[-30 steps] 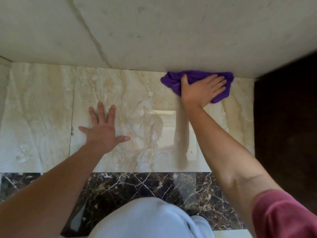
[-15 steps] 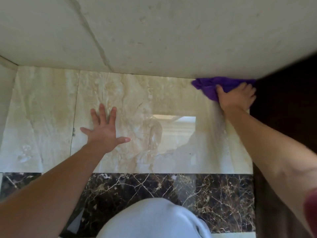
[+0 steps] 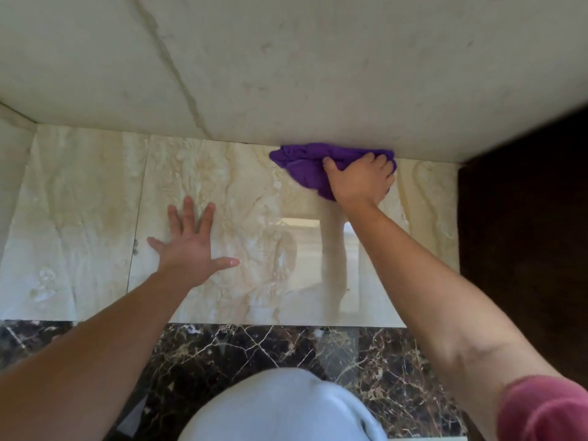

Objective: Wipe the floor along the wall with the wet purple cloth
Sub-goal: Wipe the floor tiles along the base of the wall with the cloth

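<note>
against the foot of the wall (image 3: 318, 74), the purple cloth (image 3: 302, 168) lies bunched on the cream marble floor (image 3: 254, 249), its far edge pressed into the seam where floor and wall meet. the cloth is a deep, saturated violet, crumpled into soft folds and ridges, wider along the wall than it is deep, with a rounded lobe poking out on the side away from the dark wooden panel (image 3: 525, 249); whether it is wet cannot be told from its surface. the right hand (image 3: 358, 179) sits on top of the cloth, fingers curled over and gripping its bunched fabric, knuckles pointing at the wall, covering the half of the cloth nearer the dark panel. the left hand (image 3: 191, 246) is well away from the cloth and farther out from the wall, flat on the glossy tile with fingers spread and thumb out, holding nothing. the tile shows reflections of the right forearm and a bright window shape. farther from the wall than both hands runs a band of dark veined marble (image 3: 254, 348), and nearest the camera is the person's knee in pale fabric (image 3: 280, 409). a red sleeve (image 3: 547, 412) covers the upper right arm.
</note>
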